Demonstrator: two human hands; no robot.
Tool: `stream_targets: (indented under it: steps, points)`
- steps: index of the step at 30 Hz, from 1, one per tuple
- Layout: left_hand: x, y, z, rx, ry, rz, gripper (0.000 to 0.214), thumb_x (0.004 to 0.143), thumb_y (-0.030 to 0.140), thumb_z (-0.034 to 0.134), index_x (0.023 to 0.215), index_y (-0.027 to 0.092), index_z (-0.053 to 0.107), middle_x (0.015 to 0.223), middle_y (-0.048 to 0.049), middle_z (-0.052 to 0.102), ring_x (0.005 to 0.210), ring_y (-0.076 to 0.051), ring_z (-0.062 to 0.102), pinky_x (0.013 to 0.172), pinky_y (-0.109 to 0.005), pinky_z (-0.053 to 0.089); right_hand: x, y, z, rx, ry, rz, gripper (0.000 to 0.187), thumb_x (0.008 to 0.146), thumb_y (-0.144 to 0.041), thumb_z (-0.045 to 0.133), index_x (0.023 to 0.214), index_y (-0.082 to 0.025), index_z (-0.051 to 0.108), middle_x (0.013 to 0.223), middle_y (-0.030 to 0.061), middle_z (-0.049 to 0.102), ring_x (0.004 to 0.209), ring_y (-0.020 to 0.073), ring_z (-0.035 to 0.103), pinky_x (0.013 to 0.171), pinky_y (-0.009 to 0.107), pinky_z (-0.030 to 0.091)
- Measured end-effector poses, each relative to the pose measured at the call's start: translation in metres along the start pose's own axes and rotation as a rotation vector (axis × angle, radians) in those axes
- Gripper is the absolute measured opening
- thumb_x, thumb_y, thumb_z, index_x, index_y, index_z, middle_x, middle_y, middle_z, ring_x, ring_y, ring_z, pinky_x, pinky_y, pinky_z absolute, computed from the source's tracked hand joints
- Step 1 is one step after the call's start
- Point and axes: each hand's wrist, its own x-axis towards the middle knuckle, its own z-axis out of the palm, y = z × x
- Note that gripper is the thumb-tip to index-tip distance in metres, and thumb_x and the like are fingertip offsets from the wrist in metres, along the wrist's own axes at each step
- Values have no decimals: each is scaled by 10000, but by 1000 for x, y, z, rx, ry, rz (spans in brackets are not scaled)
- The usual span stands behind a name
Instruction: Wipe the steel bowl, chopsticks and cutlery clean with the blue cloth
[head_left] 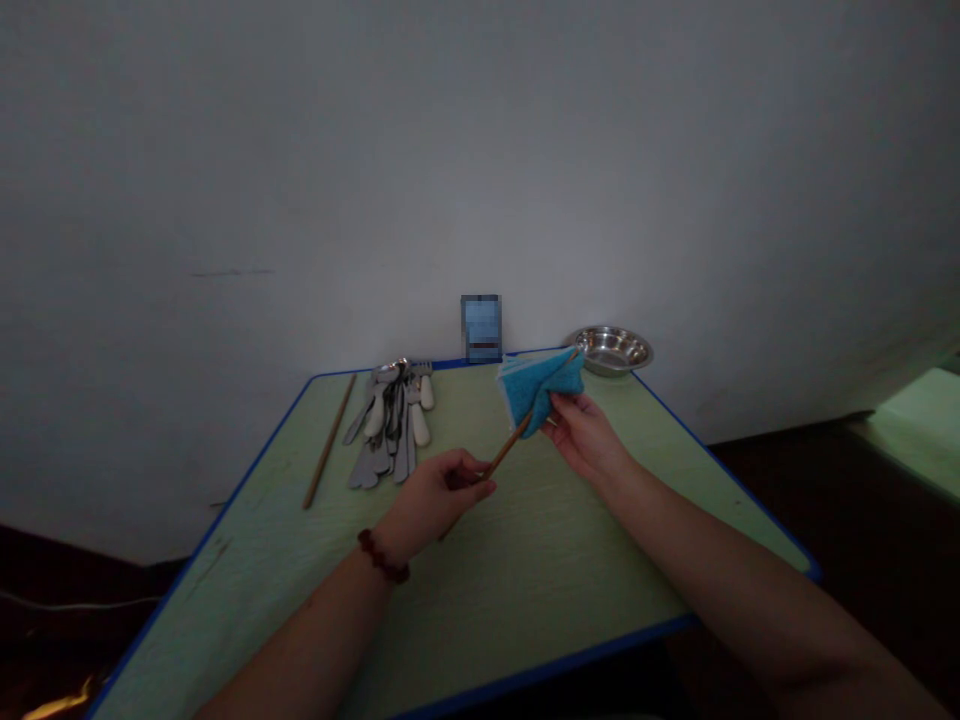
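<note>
Nearest the camera, two bare forearms (300, 645) reach over a pale green worktop (525, 560) with a blue edge. The left hand (435, 495), wearing a red bead bracelet (383, 556), is closed around a thin wooden chopstick (510, 445). At centre of the frame, the right hand (586, 435) pinches a folded blue towelling cloth (541, 392) around its upper part. If one grip loosens, the chopstick could slide from the cloth and knock the steel cutlery pile (390, 425) at upper left.
</note>
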Motion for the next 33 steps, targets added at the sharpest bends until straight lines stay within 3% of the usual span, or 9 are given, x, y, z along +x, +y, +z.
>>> stream_targets:
  steps: [33]
  points:
    - [1,4,1,7,-15,-1,225,591,350,628,696,156,585,628,12,602,586,-106,531,567,-227,408,-9,9,7,-20,-31,70,150,564,-234,690,673,-206,591,640,-51,617,593,93,551,628,281,482]
